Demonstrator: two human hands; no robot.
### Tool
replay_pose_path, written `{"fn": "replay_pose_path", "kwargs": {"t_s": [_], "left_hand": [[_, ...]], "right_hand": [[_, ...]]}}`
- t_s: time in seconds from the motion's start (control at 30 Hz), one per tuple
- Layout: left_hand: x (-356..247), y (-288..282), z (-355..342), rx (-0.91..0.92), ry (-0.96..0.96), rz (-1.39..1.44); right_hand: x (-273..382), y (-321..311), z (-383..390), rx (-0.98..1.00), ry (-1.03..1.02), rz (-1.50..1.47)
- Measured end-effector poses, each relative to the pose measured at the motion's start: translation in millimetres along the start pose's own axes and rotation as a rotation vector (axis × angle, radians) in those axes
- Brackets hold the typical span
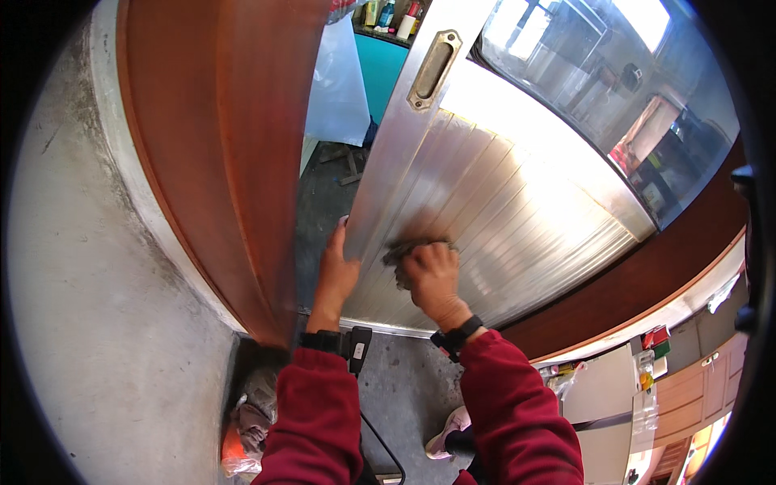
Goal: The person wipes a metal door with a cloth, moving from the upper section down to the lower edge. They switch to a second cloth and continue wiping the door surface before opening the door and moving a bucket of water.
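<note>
Pressing a dark wad [394,255] against the ribbed metal door [517,210], curled the right hand [435,273] over it, with knuckles uppermost and fingers bent shut around the bunched material. Had this wad low on the door, near its left edge, above its bottom edge and well apart from the lower right corner. Could not tell its exact kind through the blur.

Set the left hand [337,271] on the door's left edge, just about level with the right, with one finger stretched upward along the metal. Could not tell how tightly, with part of the grasp out of sight.

Wore dark red sleeves [517,404], with a black band [465,329] at the right wrist. Saw a recessed handle [433,69] high on the door near its left edge, and a glass pane [598,89] toward the upper right corner. Noticed brown wooden framing [178,129] left of the gap, and through the gap a pale plastic bag [335,89] beside a teal surface [380,69]. Stood on a grey floor [396,372], with a pale shoe [447,435] near the right sleeve.
</note>
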State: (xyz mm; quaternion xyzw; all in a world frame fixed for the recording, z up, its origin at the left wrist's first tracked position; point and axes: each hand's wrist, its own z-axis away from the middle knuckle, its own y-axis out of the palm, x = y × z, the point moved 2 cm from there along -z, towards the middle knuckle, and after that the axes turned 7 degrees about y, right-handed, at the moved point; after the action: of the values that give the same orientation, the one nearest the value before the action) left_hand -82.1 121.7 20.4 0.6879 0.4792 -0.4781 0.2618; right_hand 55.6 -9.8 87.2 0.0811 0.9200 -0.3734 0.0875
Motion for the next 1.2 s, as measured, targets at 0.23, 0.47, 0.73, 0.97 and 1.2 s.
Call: {"fn": "replay_pose_path", "kwargs": {"t_s": [0.23, 0.47, 0.73, 0.97, 1.2], "left_hand": [[9, 6, 3, -0.022, -0.039, 0.069], [5, 5, 1, -0.038, -0.025, 0.108], [-1, 3, 0, -0.021, -0.017, 0.038], [6, 7, 2, -0.038, -0.033, 0.081], [4, 7, 4, -0.051, -0.048, 0.082]], "right_hand": [[-35, -60, -80, -0.275, 0.178, 0.077], [-3, 4, -16, -0.192, 0.064, 0.122], [-3, 10, -2, 0.028, -0.053, 0.059], [-49, -71, -91, -0.335, 0.228, 0.109], [-5, 2, -18, -0.180, 0.044, 0.132]]}}
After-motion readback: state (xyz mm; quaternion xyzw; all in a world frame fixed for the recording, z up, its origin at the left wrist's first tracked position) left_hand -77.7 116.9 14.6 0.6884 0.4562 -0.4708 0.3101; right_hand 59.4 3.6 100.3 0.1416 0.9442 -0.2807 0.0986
